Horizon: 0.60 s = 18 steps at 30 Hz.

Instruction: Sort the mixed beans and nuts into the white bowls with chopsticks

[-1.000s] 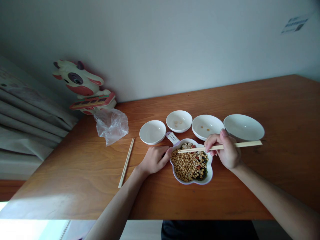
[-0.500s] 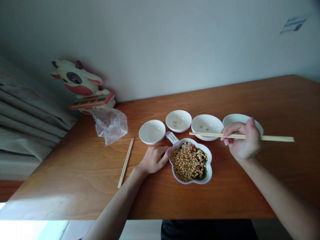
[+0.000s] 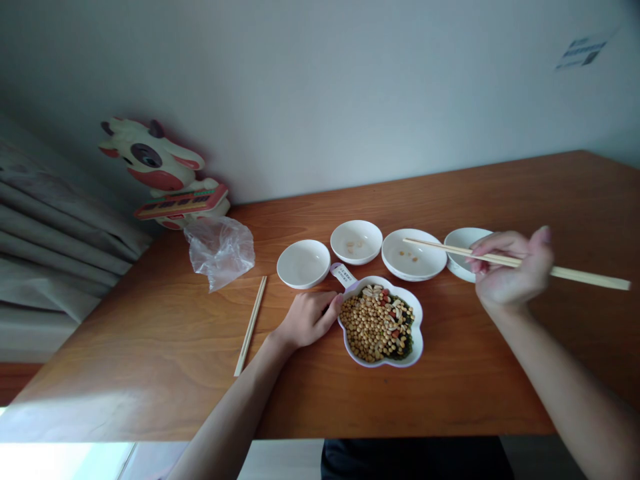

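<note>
Chopsticks (image 3: 591, 278) have shifted up and right, clamped in the right hand (image 3: 515, 273), slanting up-left to tips over the right-of-centre bowl (image 3: 431, 259), while the left hand (image 3: 309, 320), nearer the lower-centre dish (image 3: 419, 316), touches its left edge, grip unclear.

Right hand (image 3: 515, 267) with chopsticks (image 3: 590, 278) shifted off the flower-shaped dish (image 3: 418, 319) toward the surface's (image 3: 550, 193) right edge, now hiding the right part of the end bowl (image 3: 464, 236). Tips now over the neighboring bowl (image 3: 427, 265), whose yellow beans (image 3: 409, 255) went from two to three.
</note>
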Each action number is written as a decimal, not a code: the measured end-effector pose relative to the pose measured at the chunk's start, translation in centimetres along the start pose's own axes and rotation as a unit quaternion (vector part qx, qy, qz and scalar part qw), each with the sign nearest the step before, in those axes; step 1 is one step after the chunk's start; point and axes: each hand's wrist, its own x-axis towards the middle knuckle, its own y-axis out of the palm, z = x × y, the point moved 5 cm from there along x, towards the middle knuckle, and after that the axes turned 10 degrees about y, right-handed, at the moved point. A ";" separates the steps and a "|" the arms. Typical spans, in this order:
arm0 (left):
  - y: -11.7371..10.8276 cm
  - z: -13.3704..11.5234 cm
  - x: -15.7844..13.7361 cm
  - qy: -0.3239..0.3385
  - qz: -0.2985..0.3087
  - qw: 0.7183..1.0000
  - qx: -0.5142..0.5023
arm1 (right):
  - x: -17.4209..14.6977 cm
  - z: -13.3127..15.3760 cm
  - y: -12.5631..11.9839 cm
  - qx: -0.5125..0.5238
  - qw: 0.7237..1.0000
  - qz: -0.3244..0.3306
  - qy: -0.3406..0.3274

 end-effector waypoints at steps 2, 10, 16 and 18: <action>0.0 0.0 0.0 0.001 -0.002 1.000 0.003 | -0.1 0.0 0.2 -0.002 1.000 0.008 0.008; -0.1 -0.1 0.0 0.006 -0.007 1.000 -0.004 | -1.5 -0.1 2.9 0.001 0.988 0.138 0.074; -0.1 -0.2 0.0 0.007 -0.006 1.000 -0.005 | -4.8 -2.0 5.3 -0.071 0.945 0.294 0.126; -0.1 -0.2 0.0 0.004 -0.002 1.000 -0.003 | -5.8 -2.5 5.7 -0.097 0.929 0.339 0.113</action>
